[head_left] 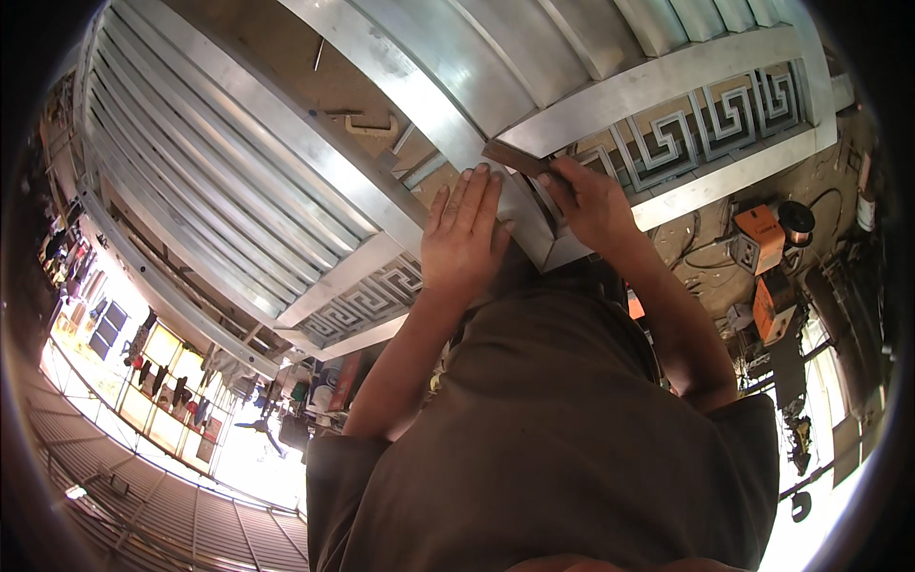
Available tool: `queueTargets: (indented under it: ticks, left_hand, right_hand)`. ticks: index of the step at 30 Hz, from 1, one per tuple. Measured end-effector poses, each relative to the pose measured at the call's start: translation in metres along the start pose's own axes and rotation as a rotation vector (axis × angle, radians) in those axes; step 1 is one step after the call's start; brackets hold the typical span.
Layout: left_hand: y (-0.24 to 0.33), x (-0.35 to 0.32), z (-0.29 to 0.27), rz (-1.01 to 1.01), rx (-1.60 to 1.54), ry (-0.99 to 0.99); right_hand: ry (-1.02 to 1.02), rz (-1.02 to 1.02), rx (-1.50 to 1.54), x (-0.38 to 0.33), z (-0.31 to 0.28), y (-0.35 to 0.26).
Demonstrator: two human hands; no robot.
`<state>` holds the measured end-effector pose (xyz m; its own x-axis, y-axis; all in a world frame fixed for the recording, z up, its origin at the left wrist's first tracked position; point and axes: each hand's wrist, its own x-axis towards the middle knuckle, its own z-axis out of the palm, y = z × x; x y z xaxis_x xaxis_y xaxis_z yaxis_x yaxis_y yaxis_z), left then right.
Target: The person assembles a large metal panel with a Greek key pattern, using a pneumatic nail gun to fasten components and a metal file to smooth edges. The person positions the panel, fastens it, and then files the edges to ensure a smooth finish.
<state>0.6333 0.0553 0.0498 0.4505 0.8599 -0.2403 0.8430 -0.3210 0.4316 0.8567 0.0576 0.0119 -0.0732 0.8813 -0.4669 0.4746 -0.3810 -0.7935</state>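
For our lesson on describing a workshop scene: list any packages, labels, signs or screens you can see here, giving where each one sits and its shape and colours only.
Orange box-shaped machine: right of the metal gate frame, on the floor; boxy, orange with grey parts.
Second orange box: just below the first; upright, orange, dark top.
Red flat package or board: lower left of the left hand; rectangular, red.
No screens or clear signs are in view.

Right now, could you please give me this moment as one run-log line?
left hand: flat on metal gate frame | right hand: grip on brown flat strip against frame | orange welder on floor
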Motion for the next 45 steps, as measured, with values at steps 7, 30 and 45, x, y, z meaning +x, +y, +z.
queueTargets:
  ticks: [7, 30, 45]
  left_hand:
    - [0.005, 0.001, -0.004, -0.033, 0.029, -0.043]
    - [0.005, -0.003, 0.001, 0.003, 0.068, -0.048]
    - [0.006, -0.007, 0.0, 0.044, 0.065, -0.007]
  right_hand:
    - [-0.027, 0.098, 0.096, 0.005, 0.014, -0.013]
    - [-0.144, 0.243, 0.086, 0.004, 0.015, -0.015]
    - [-0.128, 0.232, 0.345, 0.003, 0.011, -0.026]
